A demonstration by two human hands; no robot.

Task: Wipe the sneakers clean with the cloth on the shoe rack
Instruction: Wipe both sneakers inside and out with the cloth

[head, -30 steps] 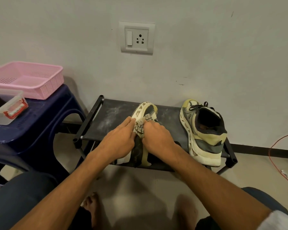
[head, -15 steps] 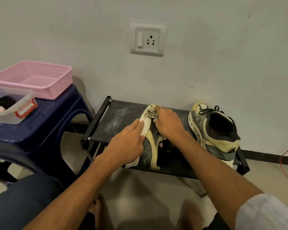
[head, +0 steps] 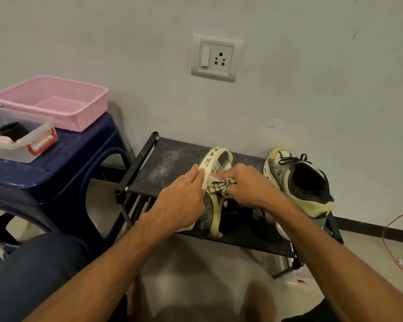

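A cream and grey sneaker (head: 215,163) lies tipped on its side on the black shoe rack (head: 163,168), its sole turned to the left. My left hand (head: 182,201) holds it by the sole edge, fingers along the side. My right hand (head: 251,187) grips a checked cloth (head: 220,185) bunched against the sneaker's middle. The second sneaker (head: 298,182) stands upright at the rack's right end, apart from both hands.
A dark blue plastic stool (head: 63,163) stands left of the rack, carrying a pink basket (head: 54,101) and a clear box with a red clasp (head: 19,140). A wall socket (head: 216,57) is above. An orange cable (head: 396,247) runs on the floor at right. White dust marks the rack's left part.
My right hand with the cloth has slid back from the sneaker's toe to its middle. My left hand has kept its hold on the sole edge.
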